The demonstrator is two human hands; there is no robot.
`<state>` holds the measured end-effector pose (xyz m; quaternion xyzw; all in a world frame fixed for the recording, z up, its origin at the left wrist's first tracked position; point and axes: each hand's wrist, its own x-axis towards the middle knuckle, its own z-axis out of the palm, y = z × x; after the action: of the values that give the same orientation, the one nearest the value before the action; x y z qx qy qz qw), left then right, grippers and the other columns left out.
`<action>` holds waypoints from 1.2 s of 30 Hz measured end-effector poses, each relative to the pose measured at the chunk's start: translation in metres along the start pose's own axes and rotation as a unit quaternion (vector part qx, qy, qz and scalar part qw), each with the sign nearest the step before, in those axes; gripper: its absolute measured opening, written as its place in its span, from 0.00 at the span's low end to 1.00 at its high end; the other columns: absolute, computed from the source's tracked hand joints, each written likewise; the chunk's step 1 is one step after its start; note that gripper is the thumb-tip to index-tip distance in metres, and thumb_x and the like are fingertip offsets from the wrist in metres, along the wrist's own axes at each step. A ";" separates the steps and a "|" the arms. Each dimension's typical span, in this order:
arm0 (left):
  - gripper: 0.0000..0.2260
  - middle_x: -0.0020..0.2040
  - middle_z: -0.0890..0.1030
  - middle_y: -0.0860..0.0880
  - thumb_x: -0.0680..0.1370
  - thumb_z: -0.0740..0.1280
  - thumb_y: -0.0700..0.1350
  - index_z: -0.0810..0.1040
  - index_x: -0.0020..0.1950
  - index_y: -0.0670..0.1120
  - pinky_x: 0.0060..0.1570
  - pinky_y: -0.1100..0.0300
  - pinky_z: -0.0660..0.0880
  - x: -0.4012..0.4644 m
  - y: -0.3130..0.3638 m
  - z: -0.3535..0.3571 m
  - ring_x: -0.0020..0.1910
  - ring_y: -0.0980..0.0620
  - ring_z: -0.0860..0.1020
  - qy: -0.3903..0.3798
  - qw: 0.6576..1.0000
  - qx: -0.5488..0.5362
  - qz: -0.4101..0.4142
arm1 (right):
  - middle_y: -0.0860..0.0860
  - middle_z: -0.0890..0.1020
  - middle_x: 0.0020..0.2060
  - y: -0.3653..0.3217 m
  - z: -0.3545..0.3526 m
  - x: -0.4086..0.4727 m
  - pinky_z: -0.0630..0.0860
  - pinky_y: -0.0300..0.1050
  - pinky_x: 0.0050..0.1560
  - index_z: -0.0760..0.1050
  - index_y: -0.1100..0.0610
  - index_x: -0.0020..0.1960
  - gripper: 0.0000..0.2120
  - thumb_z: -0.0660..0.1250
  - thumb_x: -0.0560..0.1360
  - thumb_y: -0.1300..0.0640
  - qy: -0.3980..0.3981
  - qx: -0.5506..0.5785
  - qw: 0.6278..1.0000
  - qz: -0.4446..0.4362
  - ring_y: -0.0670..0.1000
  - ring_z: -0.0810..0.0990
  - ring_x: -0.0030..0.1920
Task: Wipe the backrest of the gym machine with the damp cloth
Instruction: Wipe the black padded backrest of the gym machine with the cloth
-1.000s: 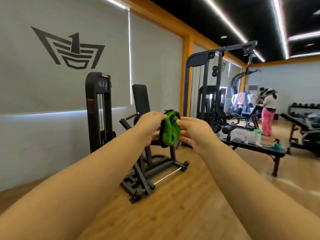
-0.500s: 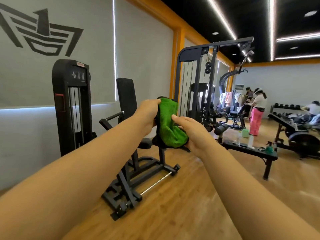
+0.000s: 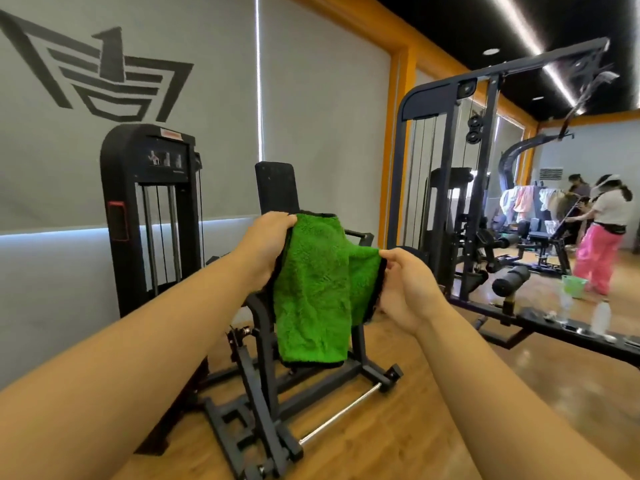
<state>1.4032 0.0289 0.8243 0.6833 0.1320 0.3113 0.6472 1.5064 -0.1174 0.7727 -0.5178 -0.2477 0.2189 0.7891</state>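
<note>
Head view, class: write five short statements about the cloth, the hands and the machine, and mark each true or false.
1. Both hands, left hand and right hand, hold the green cloth. True.
2. The cloth is pressed against the backrest. False: it hangs in the air in front of it.
3. The backrest is black. True.
4. The cloth is bunched into a ball. False: it is spread open.
5. The floor is grey carpet. False: it is wood.

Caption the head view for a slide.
Both hands, left and right, spread a green cloth before the backrest.
</note>
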 end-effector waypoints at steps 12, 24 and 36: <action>0.05 0.41 0.76 0.44 0.78 0.63 0.41 0.75 0.43 0.44 0.42 0.57 0.72 0.249 -0.109 0.007 0.39 0.47 0.75 0.046 0.984 0.159 -0.068 | 0.57 0.77 0.53 0.011 -0.089 0.223 0.74 0.51 0.53 0.74 0.61 0.59 0.12 0.63 0.76 0.65 0.102 -0.083 0.987 -0.090 0.56 0.78 0.53; 0.12 0.51 0.74 0.48 0.78 0.57 0.38 0.76 0.56 0.48 0.41 0.59 0.70 0.470 -0.164 0.068 0.47 0.49 0.73 -0.063 0.885 0.451 0.100 | 0.55 0.78 0.47 -0.017 -0.104 0.434 0.72 0.56 0.58 0.79 0.59 0.53 0.17 0.53 0.78 0.70 0.090 -0.358 0.912 -0.178 0.56 0.76 0.47; 0.14 0.52 0.77 0.47 0.73 0.69 0.53 0.79 0.51 0.45 0.49 0.55 0.74 0.617 -0.210 0.093 0.49 0.49 0.75 -0.112 0.726 0.670 0.106 | 0.54 0.73 0.59 0.001 -0.175 0.639 0.76 0.39 0.48 0.68 0.56 0.68 0.30 0.74 0.69 0.62 -0.096 -0.510 0.849 -0.094 0.52 0.74 0.52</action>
<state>1.9818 0.3409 0.7818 0.9787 0.1592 0.1296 -0.0059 2.1138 0.1439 0.8168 -0.7984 -0.4462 0.0348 0.4029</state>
